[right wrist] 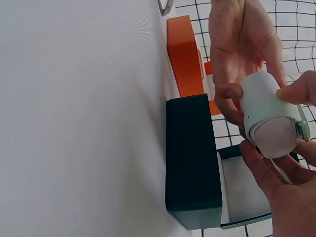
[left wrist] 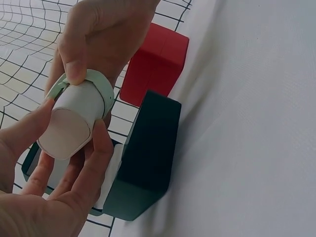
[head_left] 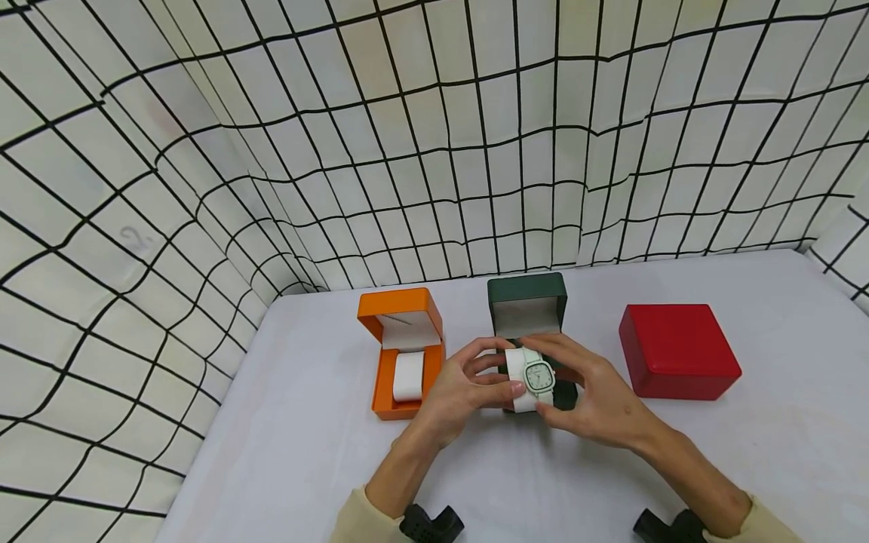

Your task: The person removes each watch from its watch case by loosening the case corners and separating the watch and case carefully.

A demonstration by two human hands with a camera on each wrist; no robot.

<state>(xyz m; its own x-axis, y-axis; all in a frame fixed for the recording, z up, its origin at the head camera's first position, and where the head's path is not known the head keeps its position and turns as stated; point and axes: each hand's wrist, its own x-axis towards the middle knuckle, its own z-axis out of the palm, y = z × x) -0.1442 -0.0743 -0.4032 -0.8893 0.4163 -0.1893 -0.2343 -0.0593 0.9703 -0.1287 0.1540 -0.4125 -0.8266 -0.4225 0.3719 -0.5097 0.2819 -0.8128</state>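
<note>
A pale green-strapped wristwatch (head_left: pixel 539 375) with a squarish dial is wrapped round a white watch cushion (head_left: pixel 516 377). My left hand (head_left: pixel 468 392) grips the cushion's left end between thumb and fingers. On the other side my right hand (head_left: pixel 600 396) pinches the watch and its strap, thumb near the lower strap and fingers at the top. Both hands are above an open dark green watch box (head_left: pixel 527 286), whose lid stands up behind them. In the right wrist view the strap (right wrist: pixel 261 113) circles the cushion near one end, its buckle at the side.
To the left stands an open orange watch box (head_left: pixel 383 302) with a white cushion (head_left: pixel 409 377) in it. A closed red box (head_left: pixel 679 339) lies to the right. All are on a white-covered table (head_left: pixel 292 452), with black netting (head_left: pixel 441 151) over a pale backdrop behind.
</note>
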